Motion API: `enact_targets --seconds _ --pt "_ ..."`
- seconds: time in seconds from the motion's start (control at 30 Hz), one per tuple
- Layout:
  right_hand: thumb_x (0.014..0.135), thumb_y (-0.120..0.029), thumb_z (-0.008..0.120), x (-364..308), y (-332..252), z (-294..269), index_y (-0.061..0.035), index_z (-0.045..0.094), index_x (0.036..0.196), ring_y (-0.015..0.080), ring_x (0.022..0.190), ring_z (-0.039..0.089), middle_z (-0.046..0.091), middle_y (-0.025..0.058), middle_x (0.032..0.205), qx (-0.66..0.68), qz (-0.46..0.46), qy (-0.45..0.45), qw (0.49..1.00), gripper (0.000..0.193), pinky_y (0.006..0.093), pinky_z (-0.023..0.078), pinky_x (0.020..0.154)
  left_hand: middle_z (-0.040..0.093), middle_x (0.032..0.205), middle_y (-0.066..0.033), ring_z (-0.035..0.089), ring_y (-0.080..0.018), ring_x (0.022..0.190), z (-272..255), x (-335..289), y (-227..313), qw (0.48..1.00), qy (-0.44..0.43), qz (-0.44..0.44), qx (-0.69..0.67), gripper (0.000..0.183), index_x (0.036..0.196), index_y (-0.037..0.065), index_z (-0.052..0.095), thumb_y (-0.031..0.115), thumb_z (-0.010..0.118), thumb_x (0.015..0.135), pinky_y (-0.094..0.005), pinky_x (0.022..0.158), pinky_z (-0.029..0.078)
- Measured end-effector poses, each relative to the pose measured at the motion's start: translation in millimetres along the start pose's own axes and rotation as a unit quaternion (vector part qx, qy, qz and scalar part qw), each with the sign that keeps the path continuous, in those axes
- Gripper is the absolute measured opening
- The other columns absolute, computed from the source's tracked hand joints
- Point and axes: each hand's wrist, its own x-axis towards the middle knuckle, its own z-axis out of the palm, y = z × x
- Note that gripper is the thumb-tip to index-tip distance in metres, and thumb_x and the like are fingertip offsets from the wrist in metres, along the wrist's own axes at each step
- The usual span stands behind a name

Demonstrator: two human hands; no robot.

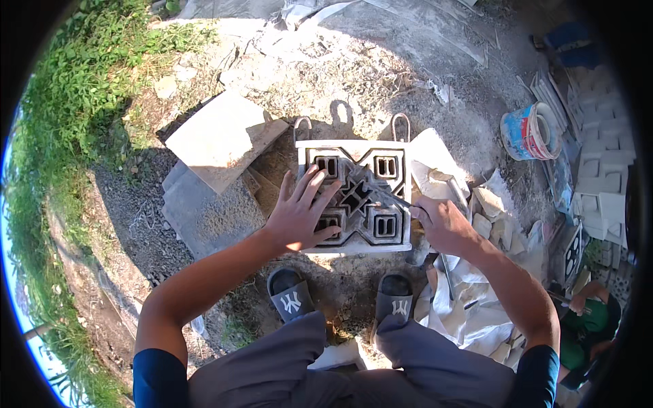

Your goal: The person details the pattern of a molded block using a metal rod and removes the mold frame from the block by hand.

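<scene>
Working at the middle of the frame, we have the patterned block [356, 221] lying flat on the ground, its pale border nearly square to us and its face cut with grooves, slots and a star-shaped opening. Our left hand [296, 219] is not clenched on anything; it lies spread over the block's left side, fingers reaching toward the upper-left slots and thumb near the lower-left ones. Our right hand [445, 224], just off the right edge, is closed around a slim dark tool [394, 198] that slants up and left toward the star; whether its tip touches the surface is too small to tell. To do this well, we would judge it best to keep the left palm broad and light, steadying without leaning on the thin ribs, and to let the tool follow the grooves at a low angle, in short strokes, since a steep push could chip an edge. Keeping the left fingers out of the tool's line also seems wise. The two hooked rods, one at the upper left [303, 124] and one at the upper right [401, 121] of the block, should be left unknocked. Our sandals [291, 301] stand below the lower edge, and the white sheeting [469, 313] at the lower right lies near our right forearm, so we would mind both elbow and feet.
</scene>
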Motion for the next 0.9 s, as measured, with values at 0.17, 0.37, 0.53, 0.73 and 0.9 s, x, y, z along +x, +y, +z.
enact_targets --seconds 0.17,0.37,0.53,0.73,0.9 --pt "0.097 -0.009 0.051 -19 7 15 -0.0007 0.056 0.113 0.0408 0.071 0.062 0.063 0.0232 0.078 -0.055 -0.159 0.043 0.985 0.019 0.0470 0.047 0.065 0.023 0.157 -0.0184 0.016 -0.0345 0.150 -5 -7 8 1.000 -0.006 0.006 -0.007 0.095 0.157 0.017 0.023 0.069 0.056 0.085 -0.0696 0.114 0.015" --pt "0.094 -0.005 0.049 -21 -13 20 -0.0012 0.052 0.129 0.0336 0.062 0.063 0.060 0.0202 0.065 -0.039 -0.129 0.057 0.989 0.036 0.0449 0.048 0.062 0.027 0.152 -0.0173 0.020 -0.0356 0.147 -5 0 12 0.998 0.028 -0.030 -0.044 0.097 0.153 0.014 0.031 0.067 0.065 0.079 -0.0659 0.115 0.016" --pt "0.088 -0.006 0.052 -21 -36 7 -0.0004 0.060 0.128 0.0431 0.068 0.064 0.065 0.0309 0.080 -0.046 -0.058 0.064 0.995 0.041 0.0482 0.053 0.068 0.028 0.151 -0.0201 0.019 -0.0392 0.147 1 15 7 0.996 0.025 -0.037 -0.074 0.093 0.147 0.012 0.038 0.070 0.064 0.079 -0.0679 0.115 0.012" --pt "0.087 -0.007 0.050 7 -88 -34 -0.0069 0.057 0.136 0.0406 0.084 0.068 0.069 0.0260 0.090 -0.046 0.118 -0.160 0.979 0.049 0.0471 0.054 0.077 0.029 0.150 -0.0236 0.014 -0.0431 0.148 3 22 -7 0.999 0.031 -0.003 -0.020 0.095 0.140 0.007 0.043 0.076 0.060 0.078 -0.0700 0.115 0.007" --pt "0.088 -0.009 0.051 19 -95 -26 0.0030 0.059 0.124 0.0407 0.086 0.069 0.068 0.0277 0.090 -0.014 0.146 -0.187 0.971 0.038 0.0473 0.054 0.080 0.036 0.147 -0.0232 0.016 -0.0418 0.149 -3 35 13 0.995 0.049 -0.070 -0.050 0.074 0.134 0.004 0.049 0.060 0.058 0.087 -0.0694 0.113 0.013"
